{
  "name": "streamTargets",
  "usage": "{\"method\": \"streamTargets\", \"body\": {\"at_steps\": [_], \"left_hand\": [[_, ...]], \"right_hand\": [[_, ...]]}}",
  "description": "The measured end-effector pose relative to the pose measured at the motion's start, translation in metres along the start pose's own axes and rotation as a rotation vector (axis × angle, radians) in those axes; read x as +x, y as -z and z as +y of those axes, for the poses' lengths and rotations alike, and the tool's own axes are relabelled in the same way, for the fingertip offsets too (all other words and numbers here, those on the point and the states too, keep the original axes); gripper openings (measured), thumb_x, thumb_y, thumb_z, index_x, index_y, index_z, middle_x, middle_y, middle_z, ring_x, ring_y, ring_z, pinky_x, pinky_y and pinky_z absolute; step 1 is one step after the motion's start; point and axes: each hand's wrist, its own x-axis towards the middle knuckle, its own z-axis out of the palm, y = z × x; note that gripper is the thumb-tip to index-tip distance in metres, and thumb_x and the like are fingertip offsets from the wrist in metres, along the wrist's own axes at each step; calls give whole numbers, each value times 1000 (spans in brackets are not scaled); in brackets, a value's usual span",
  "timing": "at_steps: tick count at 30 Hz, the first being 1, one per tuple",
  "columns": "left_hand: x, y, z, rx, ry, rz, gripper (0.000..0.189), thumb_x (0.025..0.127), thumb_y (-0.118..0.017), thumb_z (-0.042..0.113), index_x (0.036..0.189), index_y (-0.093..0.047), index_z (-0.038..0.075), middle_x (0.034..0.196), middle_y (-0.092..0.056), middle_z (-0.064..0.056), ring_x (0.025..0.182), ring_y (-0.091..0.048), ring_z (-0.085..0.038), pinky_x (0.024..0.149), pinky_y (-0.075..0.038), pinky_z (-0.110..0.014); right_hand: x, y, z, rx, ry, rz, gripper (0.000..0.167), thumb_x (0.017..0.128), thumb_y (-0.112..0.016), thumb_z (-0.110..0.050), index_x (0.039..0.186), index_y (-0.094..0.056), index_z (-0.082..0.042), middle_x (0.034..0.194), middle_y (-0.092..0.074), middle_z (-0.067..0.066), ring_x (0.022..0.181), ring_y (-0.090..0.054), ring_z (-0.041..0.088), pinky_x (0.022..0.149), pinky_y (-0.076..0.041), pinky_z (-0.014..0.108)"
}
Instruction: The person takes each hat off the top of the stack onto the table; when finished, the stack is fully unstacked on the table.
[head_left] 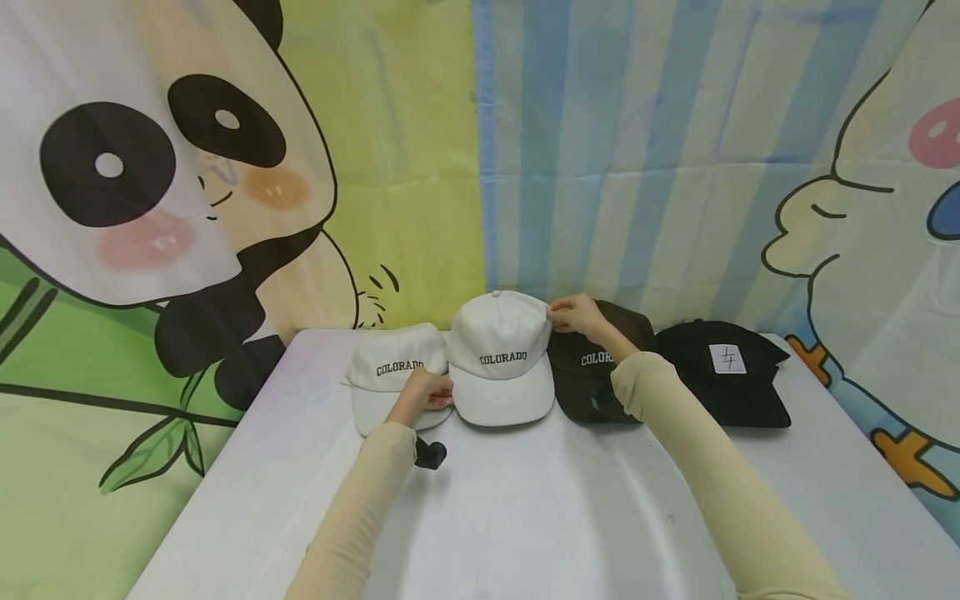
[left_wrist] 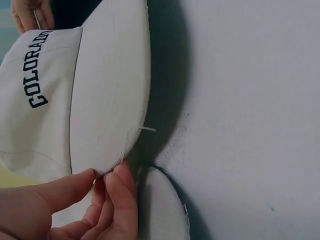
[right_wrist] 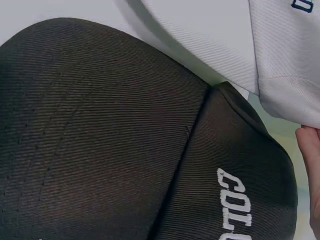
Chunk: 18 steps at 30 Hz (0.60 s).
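Observation:
A white baseball cap (head_left: 501, 396) with "COLORADO" lettering stands between the other caps, slightly higher than they are. My left hand (head_left: 426, 393) pinches the corner of its brim between thumb and fingers, plainly seen in the left wrist view (left_wrist: 115, 90). At the right side of its crown, my right hand (head_left: 583, 318) grips the edge with its fingertips. Only part of this hand (right_wrist: 311, 175) shows in the right wrist view. An off-white cap (head_left: 375, 354) sits behind my left hand, its brim (left_wrist: 160, 210) partly covered. A dark brown cap (right_wrist: 100, 125) lies below my right hand.
A black cap (head_left: 686, 362) with a white paper label (head_left: 728, 359) stands at the right end of the row. The caps rest on a white-covered table (head_left: 525, 517). Behind it hangs a cartoon-printed cloth (head_left: 408, 167). A small black object (head_left: 431, 454) is by my left wrist.

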Motion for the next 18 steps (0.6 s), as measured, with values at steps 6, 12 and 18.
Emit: {"method": "streamTargets", "body": {"at_steps": [6,12,18], "left_hand": [[22,-11,-4,107,-31,105,50,79,-56,-8,124,-34,-12,72,-60,-19,50,-60,-21,52,-52,-30],[108,-11,-46,180,-202,128,30,74,-59,-7,99,-47,-15,65,-59,-18,46,-59,-23,41,-49,-30],[122,-15,-56,345,-274,244,14,69,-62,-6,77,-53,-13,57,-57,-19,37,-56,-20,37,-46,-25]], "right_hand": [[-2,0,4,-38,-10,-8,30,88,-53,-9,112,-53,8,111,-54,24,96,-56,32,74,-49,31],[-6,1,9,-108,4,-2,29,88,-54,-11,110,-55,8,108,-55,25,93,-57,32,73,-50,32],[-7,0,11,-127,55,-5,29,88,-54,-11,111,-55,8,108,-56,25,95,-57,32,75,-49,32]]}}
